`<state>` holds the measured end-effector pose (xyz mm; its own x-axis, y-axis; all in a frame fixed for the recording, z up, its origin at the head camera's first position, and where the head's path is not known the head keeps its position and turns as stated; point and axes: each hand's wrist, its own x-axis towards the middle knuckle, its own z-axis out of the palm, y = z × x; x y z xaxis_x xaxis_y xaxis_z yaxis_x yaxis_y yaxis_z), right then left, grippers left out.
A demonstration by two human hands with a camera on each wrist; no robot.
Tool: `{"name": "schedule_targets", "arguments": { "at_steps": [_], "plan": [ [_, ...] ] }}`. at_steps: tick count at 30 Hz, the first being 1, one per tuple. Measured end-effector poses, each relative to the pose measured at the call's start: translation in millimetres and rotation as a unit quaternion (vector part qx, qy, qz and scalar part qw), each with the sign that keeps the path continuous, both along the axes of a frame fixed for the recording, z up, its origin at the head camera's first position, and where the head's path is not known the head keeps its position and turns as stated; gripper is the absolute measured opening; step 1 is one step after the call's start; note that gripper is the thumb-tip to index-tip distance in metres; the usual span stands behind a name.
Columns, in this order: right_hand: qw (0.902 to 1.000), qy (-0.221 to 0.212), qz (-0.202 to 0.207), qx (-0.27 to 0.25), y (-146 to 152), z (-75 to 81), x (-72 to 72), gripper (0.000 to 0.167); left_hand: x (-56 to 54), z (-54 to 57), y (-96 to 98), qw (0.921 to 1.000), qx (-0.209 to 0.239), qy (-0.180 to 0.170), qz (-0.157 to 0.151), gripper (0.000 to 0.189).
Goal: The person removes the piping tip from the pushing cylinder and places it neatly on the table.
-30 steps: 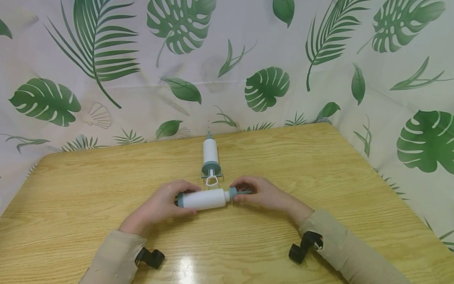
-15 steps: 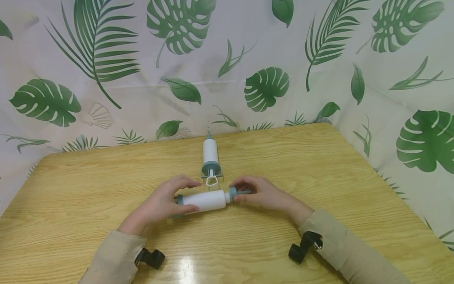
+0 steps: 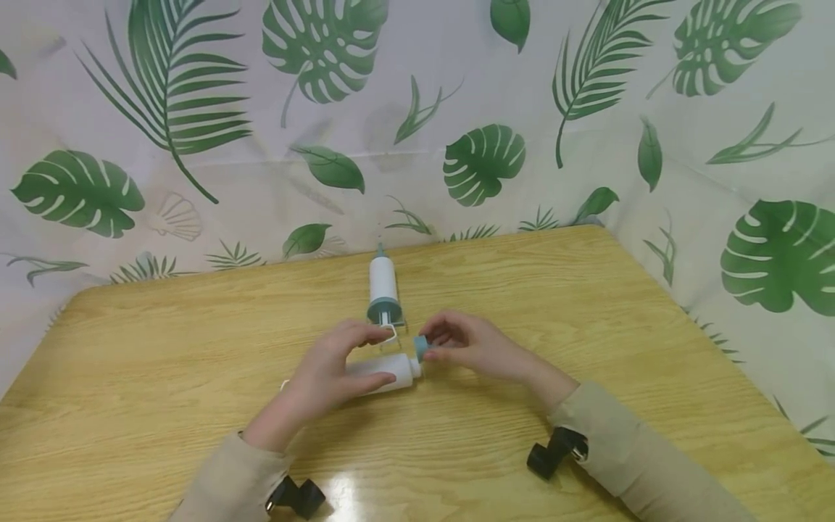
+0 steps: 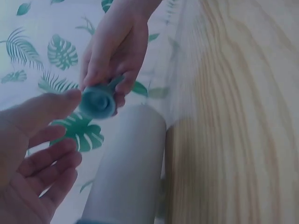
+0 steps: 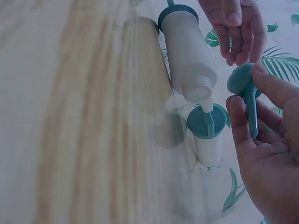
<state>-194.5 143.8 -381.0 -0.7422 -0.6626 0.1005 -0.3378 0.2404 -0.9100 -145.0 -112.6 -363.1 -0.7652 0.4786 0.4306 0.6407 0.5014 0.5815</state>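
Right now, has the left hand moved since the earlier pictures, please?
Yes, in the head view: the left hand has shifted rightward relative to the far syringe.

A leaf-printed cloth (image 3: 430, 167) — white and green — hangs behind the wood-grained table (image 3: 430, 442).

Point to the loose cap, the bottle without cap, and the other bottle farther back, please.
Loose cap (image 4: 97, 102), left wrist view: its open end.
Bottle without cap (image 5: 189, 53), right wrist view: its white body.
Other bottle (image 3: 383, 278), head view: its white body.

Here's teal on the nozzle cap (image 3: 421, 347) mid-frame, plain white barrel (image 3: 399, 368), yellow wood-grain tabletop (image 3: 522, 304), green leaves (image 3: 484, 165) splashed across the white backdrop (image 3: 430, 43) up top
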Motion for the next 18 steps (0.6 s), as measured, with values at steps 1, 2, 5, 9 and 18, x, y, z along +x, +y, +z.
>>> {"name": "schedule_targets", "arguments": {
  "at_steps": [1,2,5,9,18],
  "plan": [
    [1.0,0.001,0.001,0.001,0,1.0,0.1,0.03,0.3,0.5,4.3,1.0,0.004,0.001,0.004,0.048],
    [1.0,0.002,0.002,0.002,0,2.1,0.3,0.03,0.2,0.6,8.6,0.9999,0.008,0.003,0.007,0.048],
    [0.9999,0.006,0.004,0.009,1,6.1,1.4,0.03,-0.5,0.5,21.1,0.9997,0.021,-0.003,0.016,0.047],
    [0.9999,0.011,0.005,0.01,1,13.4,3.6,0.031,-0.9,-0.4,33.2,0.9988,0.036,-0.021,0.027,0.04],
    [0.9999,0.004,0.008,0.009,6,22.9,3.1,0.032,-1.0,0.0,41.8,0.9955,0.063,-0.056,0.043,0.032]
  ]
}}
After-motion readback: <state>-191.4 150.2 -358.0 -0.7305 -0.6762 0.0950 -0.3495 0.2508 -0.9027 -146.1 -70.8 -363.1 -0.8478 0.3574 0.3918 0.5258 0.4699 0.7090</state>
